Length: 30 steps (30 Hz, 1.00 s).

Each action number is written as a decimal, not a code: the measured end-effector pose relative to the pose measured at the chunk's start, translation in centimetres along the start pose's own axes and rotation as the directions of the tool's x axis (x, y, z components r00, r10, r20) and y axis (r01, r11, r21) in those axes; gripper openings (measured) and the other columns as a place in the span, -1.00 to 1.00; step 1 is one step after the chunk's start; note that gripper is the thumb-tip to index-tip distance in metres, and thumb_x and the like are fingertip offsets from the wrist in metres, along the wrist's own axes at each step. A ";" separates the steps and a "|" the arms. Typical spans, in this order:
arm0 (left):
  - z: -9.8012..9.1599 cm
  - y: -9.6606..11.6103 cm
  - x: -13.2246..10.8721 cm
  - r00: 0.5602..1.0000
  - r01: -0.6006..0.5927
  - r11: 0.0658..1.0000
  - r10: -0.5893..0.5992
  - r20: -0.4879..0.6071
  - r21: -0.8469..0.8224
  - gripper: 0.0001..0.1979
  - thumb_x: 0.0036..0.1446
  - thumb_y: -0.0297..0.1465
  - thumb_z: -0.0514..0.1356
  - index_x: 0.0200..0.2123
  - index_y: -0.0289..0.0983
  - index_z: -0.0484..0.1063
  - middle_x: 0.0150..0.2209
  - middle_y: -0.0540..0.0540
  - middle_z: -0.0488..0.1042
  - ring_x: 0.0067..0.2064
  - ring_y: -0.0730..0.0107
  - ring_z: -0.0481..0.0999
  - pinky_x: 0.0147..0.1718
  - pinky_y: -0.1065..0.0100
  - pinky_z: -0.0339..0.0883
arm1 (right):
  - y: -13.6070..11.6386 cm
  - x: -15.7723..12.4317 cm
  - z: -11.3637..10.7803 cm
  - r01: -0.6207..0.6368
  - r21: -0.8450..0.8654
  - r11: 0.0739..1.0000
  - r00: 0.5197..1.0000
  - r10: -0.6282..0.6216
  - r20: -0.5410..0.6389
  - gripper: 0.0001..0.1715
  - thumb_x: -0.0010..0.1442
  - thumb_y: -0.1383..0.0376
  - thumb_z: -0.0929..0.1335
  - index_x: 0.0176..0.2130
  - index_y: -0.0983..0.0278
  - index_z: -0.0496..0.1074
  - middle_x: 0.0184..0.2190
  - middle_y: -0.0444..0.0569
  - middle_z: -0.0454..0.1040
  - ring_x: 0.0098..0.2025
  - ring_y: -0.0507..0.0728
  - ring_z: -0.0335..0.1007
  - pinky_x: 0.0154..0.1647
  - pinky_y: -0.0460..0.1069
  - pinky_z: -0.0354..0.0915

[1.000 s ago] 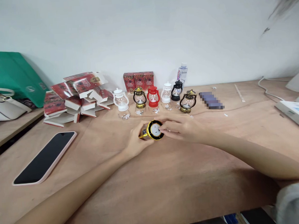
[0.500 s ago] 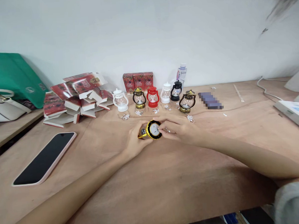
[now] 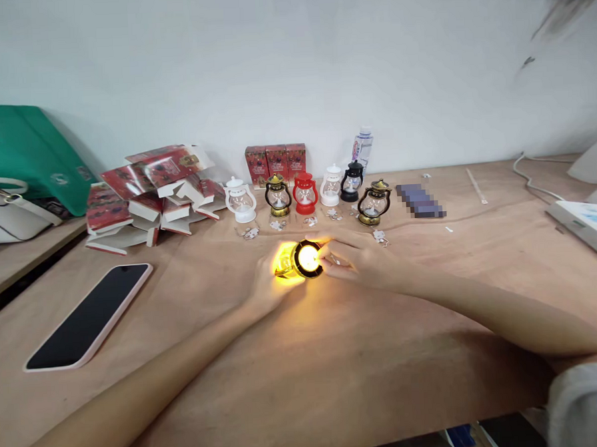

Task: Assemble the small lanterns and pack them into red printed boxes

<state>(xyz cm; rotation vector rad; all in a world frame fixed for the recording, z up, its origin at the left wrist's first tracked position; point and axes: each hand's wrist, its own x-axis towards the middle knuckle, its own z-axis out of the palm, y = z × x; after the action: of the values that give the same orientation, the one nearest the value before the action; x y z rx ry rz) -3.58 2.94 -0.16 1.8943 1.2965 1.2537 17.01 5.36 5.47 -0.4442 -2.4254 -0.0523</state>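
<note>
A small gold-and-black lantern [image 3: 309,258] lies on its side above the table, its round base turned toward me, and it glows bright yellow. My left hand [image 3: 266,278] is closed around the lantern's body. The fingertips of my right hand [image 3: 356,259] are pinched against the base; the exact spot they press is lost in the glare. Behind my hands stand more small lanterns: a white lantern [image 3: 240,200], a bronze lantern [image 3: 278,195], a red lantern [image 3: 305,194], a second white lantern [image 3: 331,186], a black lantern [image 3: 351,181] and another bronze lantern [image 3: 374,203].
Little clear packets [image 3: 251,232] lie before the lanterns. Red boxes [image 3: 276,163] stand against the wall, with a bottle [image 3: 362,147] to their right. A heap of opened red cartons [image 3: 147,198] and a phone [image 3: 89,316] are at left; a white device [image 3: 589,225] sits at right.
The lantern was unlit and now shines bright yellow, lighting my fingers and the table below it. My hands have stayed in nearly the same place.
</note>
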 end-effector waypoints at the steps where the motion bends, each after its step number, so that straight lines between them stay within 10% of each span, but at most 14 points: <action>1: 0.0 0.0 0.0 1.000 -0.008 1.000 0.008 0.005 0.014 -0.58 -0.14 -0.42 0.32 -0.14 -0.27 0.36 -0.22 -0.04 0.51 -0.21 0.28 0.49 -0.22 0.34 0.37 | 0.1 0.1 0.0 0.016 0.016 1.000 1.000 -0.016 -0.007 -0.82 0.23 0.39 0.23 -0.37 0.33 0.39 -0.24 0.11 0.51 -0.29 0.06 0.44 -0.33 -0.07 0.35; 10: 0.2 -0.1 0.4 0.997 -0.014 1.000 0.013 -0.078 -0.017 -0.55 -0.16 -0.42 0.31 -0.12 -0.29 0.36 -0.14 -0.08 0.52 -0.10 0.26 0.50 -0.08 0.29 0.36 | 2.1 1.4 -3.1 -0.204 0.193 0.960 0.970 0.171 0.174 -0.83 0.23 0.31 0.25 -0.29 0.33 0.42 -0.30 0.01 0.54 -0.29 0.04 0.46 -0.23 -0.07 0.34; 15: 0.3 -0.5 0.4 0.995 0.016 1.000 -0.016 -0.094 -0.009 -0.57 -0.17 -0.38 0.31 -0.16 -0.31 0.37 -0.20 -0.08 0.53 -0.17 0.29 0.50 -0.14 0.31 0.38 | 3.8 1.1 -2.9 -0.225 -0.145 0.964 0.730 0.265 0.630 -0.82 0.11 0.45 0.28 -0.38 0.32 0.49 -0.40 -0.02 0.55 -0.38 0.05 0.42 -0.37 -0.10 0.18; 19: 0.3 -0.6 0.4 0.996 0.004 1.000 -0.004 -0.084 -0.009 -0.58 -0.16 -0.40 0.31 -0.15 -0.30 0.37 -0.18 -0.07 0.52 -0.16 0.30 0.50 -0.14 0.33 0.38 | 4.0 0.7 -1.3 -0.145 -0.246 0.958 0.604 0.283 0.745 -0.80 0.09 0.41 0.29 -0.36 0.30 0.52 -0.34 0.03 0.56 -0.33 0.10 0.45 -0.39 -0.10 0.14; 30: 0.0 0.4 0.2 1.000 0.010 1.000 -0.010 -0.014 -0.005 -0.57 -0.22 -0.50 0.28 -0.17 -0.29 0.36 -0.21 -0.05 0.52 -0.18 0.30 0.51 -0.19 0.37 0.37 | 3.8 1.1 -0.8 -0.176 -0.350 0.920 0.592 0.383 0.709 -0.74 0.11 0.37 0.26 -0.30 0.28 0.54 -0.38 0.02 0.56 -0.39 0.09 0.41 -0.49 -0.09 0.01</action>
<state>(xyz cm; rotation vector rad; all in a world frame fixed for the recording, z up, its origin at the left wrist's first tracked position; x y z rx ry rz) -3.38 2.95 0.26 1.8766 1.3076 1.2663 17.98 9.12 6.47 -1.1759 -3.1653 -0.0227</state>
